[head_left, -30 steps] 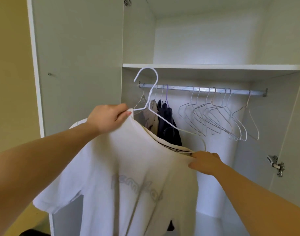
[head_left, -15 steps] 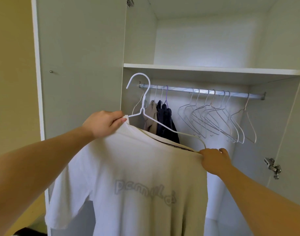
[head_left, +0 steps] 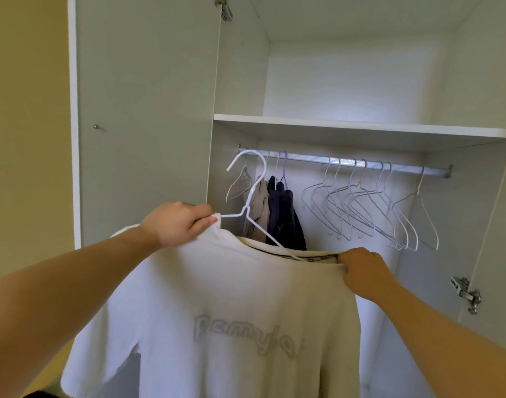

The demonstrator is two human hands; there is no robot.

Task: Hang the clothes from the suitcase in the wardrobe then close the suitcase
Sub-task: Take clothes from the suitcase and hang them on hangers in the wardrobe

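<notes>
White T-shirt (head_left: 231,311) on its white hanger (head_left: 251,193), held up before the left end of the rail (head_left: 346,162) — left hand (head_left: 177,222) fingers pinch the shoulder, right hand (head_left: 361,271) fingers clamp the collar. Hung garments (head_left: 286,214) and empty hangers (head_left: 361,208) crowd the rail. The hook is nearer the rail than before.

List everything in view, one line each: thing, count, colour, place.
T-shirt: one, white with grey lettering, held before the wardrobe.
Held hanger: one, white wire, in the T-shirt's neck.
Shelf: one, white, upper wardrobe.
Rail: one, silver, under the shelf.
Empty hangers: several, pale wire, on the rail.
Hung garments: at least two, beige and dark navy, rail's left end.
Door: one, pale grey, open at left.
Hinges: two, metal, top and lower right.
Left hand: one, grips T-shirt shoulder and hanger end.
Right hand: one, grips T-shirt by the collar.
</notes>
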